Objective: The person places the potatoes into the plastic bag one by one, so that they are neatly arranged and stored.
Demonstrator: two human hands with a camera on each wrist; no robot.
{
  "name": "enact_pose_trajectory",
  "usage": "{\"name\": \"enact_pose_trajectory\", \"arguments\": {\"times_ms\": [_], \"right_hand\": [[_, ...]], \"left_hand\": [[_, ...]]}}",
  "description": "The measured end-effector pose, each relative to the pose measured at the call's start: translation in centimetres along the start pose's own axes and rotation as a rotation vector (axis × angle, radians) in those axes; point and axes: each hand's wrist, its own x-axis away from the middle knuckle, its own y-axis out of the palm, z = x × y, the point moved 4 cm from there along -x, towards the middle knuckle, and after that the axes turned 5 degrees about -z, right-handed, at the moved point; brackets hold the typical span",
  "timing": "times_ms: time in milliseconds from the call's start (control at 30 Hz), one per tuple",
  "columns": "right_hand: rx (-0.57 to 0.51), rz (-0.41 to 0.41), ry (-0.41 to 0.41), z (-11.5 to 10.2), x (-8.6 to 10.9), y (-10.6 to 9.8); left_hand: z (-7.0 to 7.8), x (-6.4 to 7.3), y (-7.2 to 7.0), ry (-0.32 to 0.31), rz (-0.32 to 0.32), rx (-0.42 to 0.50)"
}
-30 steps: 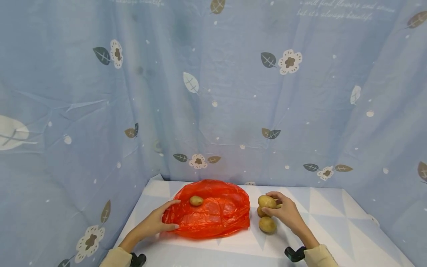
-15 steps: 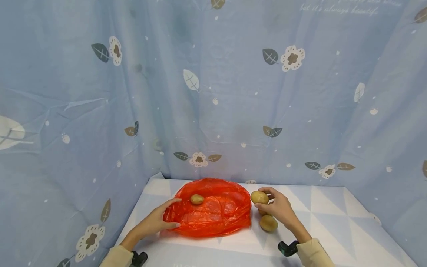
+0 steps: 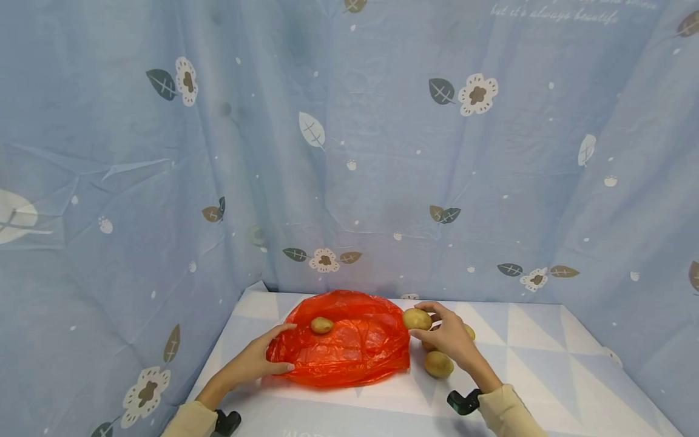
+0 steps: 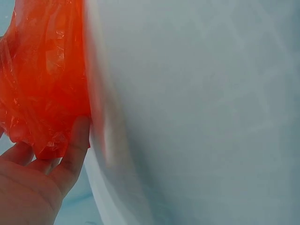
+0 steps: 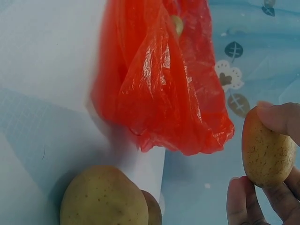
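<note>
A red plastic bag (image 3: pixel 349 358) lies spread with its mouth open on the table, and one small potato (image 3: pixel 321 325) rests inside it. My left hand (image 3: pixel 256 358) grips the bag's left end, thumb at the front and fingers farther back; the left wrist view has the thumb (image 4: pixel 77 140) against the film. My right hand (image 3: pixel 450 334) pinches a potato (image 5: pixel 267 150) between thumb and fingertips, raised beside the bag's right rim. Below that hand, a potato (image 3: pixel 438 365) sits on the table. Others behind it are partly hidden by the hand.
The white and pale-blue patterned table (image 3: pixel 535 376) reaches back to a blue curtain (image 3: pixel 382 152) with leaf and flower prints, which also hangs along both sides. A potato (image 3: pixel 469 332) shows just past the right hand. Each wrist wears a black device (image 3: pixel 464 402).
My right hand has lifted the potato away from the others and carried it left, up to the bag's right rim. The left hand and the bag have stayed nearly still.
</note>
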Motion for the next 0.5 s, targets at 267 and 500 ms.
{"name": "enact_pose_trajectory", "arguments": {"times_ms": [267,500], "right_hand": [[-0.024,-0.020,-0.019,-0.4,-0.2,0.8],[-0.037,-0.024,-0.066,-1.1,-0.3,1.2]], "left_hand": [[0.3,0.3,-0.1,0.062,-0.015,0.008],[0.5,0.3,-0.1,0.042,-0.009,0.002]]}}
